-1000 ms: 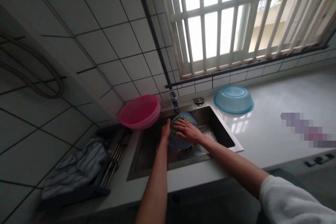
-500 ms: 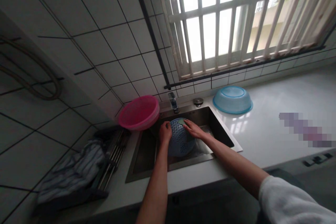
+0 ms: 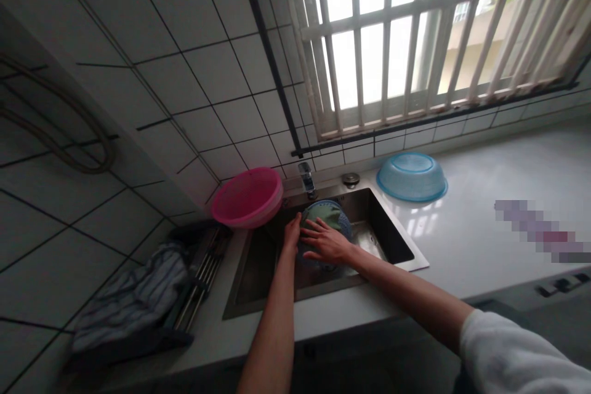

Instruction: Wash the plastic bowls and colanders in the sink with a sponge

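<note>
A blue perforated colander (image 3: 345, 223) stands tilted in the steel sink (image 3: 392, 231), its holed side partly hidden by my arms and hands. My left hand (image 3: 292, 234) is closed on the colander's left edge. Across the colander lies a green cloth (image 3: 329, 213). Against it rests my right hand (image 3: 327, 242), fingers spread and flat, covering part of both cloth and colander.
Behind the sink rises a faucet (image 3: 306, 178), with a round drain stopper (image 3: 351, 179) beside it. A pink basin (image 3: 249, 198) leans at the sink's back left. On the counter to the right sits an upturned blue basin (image 3: 412, 177). A striped cloth (image 3: 133, 295) lies left.
My right hand has slid left and nearer across the colander, its fingers now spread. More of the green cloth shows. My left hand stays at the colander's left edge.
</note>
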`<state>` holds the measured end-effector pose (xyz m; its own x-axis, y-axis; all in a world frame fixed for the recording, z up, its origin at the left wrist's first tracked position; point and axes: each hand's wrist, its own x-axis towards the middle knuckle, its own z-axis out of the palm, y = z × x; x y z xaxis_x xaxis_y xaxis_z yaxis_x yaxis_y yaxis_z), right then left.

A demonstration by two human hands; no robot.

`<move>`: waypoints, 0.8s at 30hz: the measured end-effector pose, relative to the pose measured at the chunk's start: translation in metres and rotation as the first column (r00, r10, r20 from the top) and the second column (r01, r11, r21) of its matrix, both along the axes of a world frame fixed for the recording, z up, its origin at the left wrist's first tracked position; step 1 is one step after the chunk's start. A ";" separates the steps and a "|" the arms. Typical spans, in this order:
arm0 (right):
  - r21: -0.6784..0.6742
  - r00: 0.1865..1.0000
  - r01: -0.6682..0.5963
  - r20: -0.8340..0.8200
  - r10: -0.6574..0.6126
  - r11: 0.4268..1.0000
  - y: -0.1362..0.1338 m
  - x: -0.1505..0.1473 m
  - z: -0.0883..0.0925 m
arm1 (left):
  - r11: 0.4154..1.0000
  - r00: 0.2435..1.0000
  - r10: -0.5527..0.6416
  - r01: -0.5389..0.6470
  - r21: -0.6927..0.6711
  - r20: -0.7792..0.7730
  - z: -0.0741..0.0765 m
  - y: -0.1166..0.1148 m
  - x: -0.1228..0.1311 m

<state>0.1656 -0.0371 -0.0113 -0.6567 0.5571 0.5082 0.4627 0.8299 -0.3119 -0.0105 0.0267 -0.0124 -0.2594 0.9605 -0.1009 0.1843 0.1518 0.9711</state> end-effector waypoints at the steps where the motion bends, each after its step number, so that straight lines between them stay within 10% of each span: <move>1: 0.000 1.000 -0.002 -0.007 0.002 1.000 0.001 0.001 0.001 | 1.000 1.000 0.002 -0.002 -0.006 0.016 0.000 0.000 0.001; 6: -0.157 0.953 0.206 -0.191 -0.234 0.966 0.027 0.023 -0.009 | 1.000 0.996 -0.012 0.013 -0.010 0.087 0.002 0.000 0.003; 11: -0.469 0.782 0.350 -0.331 -0.528 0.811 0.056 0.046 -0.038 | 0.999 0.999 -0.039 0.039 0.018 0.022 -0.004 0.003 0.001; 24: -0.517 0.732 0.365 -0.354 -0.582 0.774 0.061 0.048 -0.042 | 0.993 0.996 -0.037 0.047 0.113 -0.081 -0.006 0.005 -0.001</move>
